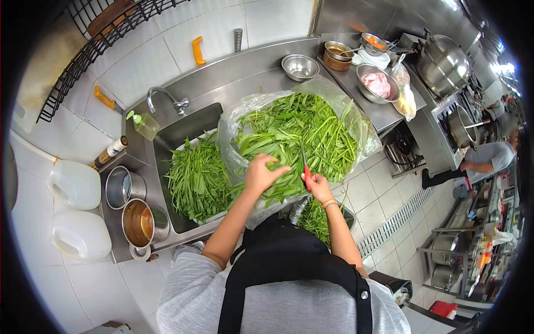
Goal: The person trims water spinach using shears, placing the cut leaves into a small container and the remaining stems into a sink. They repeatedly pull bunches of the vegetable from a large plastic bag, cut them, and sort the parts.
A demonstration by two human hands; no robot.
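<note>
A big clear plastic bag (pixel 228 125) lies opened over the counter's edge, heaped with leafy green stalks (pixel 328 131). My left hand (pixel 263 175) is over the near side of the heap, thumb and fingers apart, with green showing between them. To its right, my right hand (pixel 319 188) is closed around the red handle of a knife (pixel 307 177). Its narrow blade points away from me over the greens. More cut-looking greens (pixel 197 181) fill the sink at left. Below my right hand, further greens (pixel 315 224) sit in a container, partly hidden by my arm.
A faucet (pixel 167 102) and a soap bottle (pixel 146 126) stand behind the sink (pixel 161 150). Metal pots (pixel 146 222) and white jugs (pixel 78 183) are at left. Bowls, one with raw meat (pixel 377 84), stand at back right. Another person (pixel 489 161) is at far right.
</note>
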